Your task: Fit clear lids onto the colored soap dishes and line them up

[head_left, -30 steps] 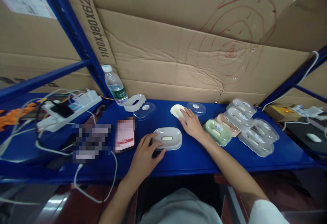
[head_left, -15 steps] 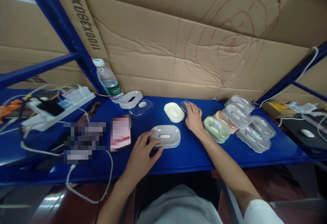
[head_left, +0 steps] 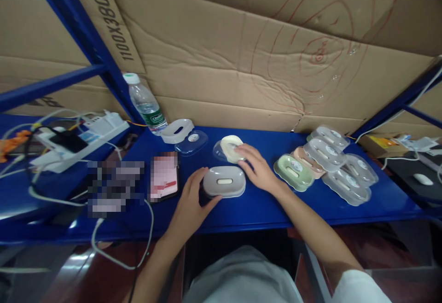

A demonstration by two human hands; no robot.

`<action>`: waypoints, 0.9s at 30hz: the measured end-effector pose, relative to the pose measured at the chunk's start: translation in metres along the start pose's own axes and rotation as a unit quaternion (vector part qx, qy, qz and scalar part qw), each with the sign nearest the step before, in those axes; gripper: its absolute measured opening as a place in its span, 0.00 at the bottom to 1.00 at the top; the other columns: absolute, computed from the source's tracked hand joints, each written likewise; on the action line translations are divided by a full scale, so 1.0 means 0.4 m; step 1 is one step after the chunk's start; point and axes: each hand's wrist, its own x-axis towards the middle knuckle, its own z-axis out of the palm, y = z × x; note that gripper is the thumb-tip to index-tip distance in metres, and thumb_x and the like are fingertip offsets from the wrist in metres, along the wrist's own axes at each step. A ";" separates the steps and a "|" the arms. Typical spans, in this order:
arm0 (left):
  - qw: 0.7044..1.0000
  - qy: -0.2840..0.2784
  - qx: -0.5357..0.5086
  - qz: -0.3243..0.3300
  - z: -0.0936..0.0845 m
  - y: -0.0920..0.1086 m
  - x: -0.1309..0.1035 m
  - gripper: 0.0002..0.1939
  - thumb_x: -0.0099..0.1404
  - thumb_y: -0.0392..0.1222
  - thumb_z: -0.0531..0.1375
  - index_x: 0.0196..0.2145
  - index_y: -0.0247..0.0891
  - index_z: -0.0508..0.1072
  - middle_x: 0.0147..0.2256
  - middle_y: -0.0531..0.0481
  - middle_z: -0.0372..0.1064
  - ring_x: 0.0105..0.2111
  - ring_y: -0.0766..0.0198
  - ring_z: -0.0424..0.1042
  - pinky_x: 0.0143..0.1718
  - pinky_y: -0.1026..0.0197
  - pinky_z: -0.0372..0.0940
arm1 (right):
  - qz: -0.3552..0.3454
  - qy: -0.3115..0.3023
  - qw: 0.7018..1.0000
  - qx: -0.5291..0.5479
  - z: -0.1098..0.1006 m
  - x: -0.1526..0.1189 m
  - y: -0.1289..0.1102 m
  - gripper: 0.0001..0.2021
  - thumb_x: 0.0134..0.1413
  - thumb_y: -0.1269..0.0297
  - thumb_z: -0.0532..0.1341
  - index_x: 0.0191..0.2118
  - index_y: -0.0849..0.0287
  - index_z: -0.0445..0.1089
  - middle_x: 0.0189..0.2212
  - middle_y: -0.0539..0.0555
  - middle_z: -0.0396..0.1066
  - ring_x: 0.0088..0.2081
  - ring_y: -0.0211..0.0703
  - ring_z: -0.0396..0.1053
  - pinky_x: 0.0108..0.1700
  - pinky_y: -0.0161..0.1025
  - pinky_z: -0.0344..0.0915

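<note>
A grey oval soap dish (head_left: 224,191) with a pale bar-shaped insert sits on the blue table in front of me. Curled around its left end is my left hand (head_left: 193,195), thumb at the front edge and fingers at the back left. Behind the dish, my right hand (head_left: 257,167) has its fingertips on the right side of a cream oval soap dish piece (head_left: 229,145), which looks tilted; its fingers partly cover it. A clear plastic lid (head_left: 218,151) shows at the left of the cream piece, overlapping it. Whether the fingers touch this lid too is hidden.
Packed soap dishes (head_left: 324,155) in clear covers are grouped at right, with a green one (head_left: 293,171) nearest. Another grey dish (head_left: 177,131), a clear lid (head_left: 191,143) and a water bottle (head_left: 147,107) stand back left. A phone (head_left: 164,176), cables and a power strip (head_left: 83,142) lie left.
My right hand has moved left to the cream piece. The clear lid, earlier right of that piece, now shows on its left. My left hand has closed around the grey dish's end.
</note>
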 end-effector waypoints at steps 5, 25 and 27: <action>1.000 0.001 0.002 -0.002 0.004 -0.007 -0.004 0.41 0.70 0.51 0.65 0.73 0.50 0.51 0.69 0.36 0.57 0.66 0.44 0.65 0.59 0.42 0.72 | -0.083 -0.102 0.991 0.024 0.005 -0.066 -0.074 0.21 0.76 0.63 0.51 0.68 0.53 0.65 0.67 0.60 0.65 0.72 0.48 0.57 0.73 0.55 0.59; 0.998 -0.033 0.062 0.002 0.013 -0.022 -0.008 0.30 0.74 0.48 0.61 0.69 0.49 0.60 0.68 0.40 0.61 0.66 0.48 0.67 0.65 0.44 0.68 | -0.090 -0.075 0.983 -0.144 0.055 -0.134 -0.088 0.34 0.68 0.57 0.65 0.74 0.55 0.56 0.68 0.67 0.63 0.73 0.59 0.55 0.71 0.61 0.60; 0.997 -0.040 0.060 0.004 0.013 -0.020 -0.008 0.28 0.74 0.48 0.60 0.69 0.50 0.61 0.68 0.41 0.62 0.66 0.49 0.67 0.64 0.44 0.68 | -0.089 -0.051 0.984 -0.147 0.055 -0.148 -0.088 0.35 0.68 0.58 0.64 0.75 0.53 0.53 0.70 0.67 0.61 0.74 0.59 0.53 0.71 0.60 0.61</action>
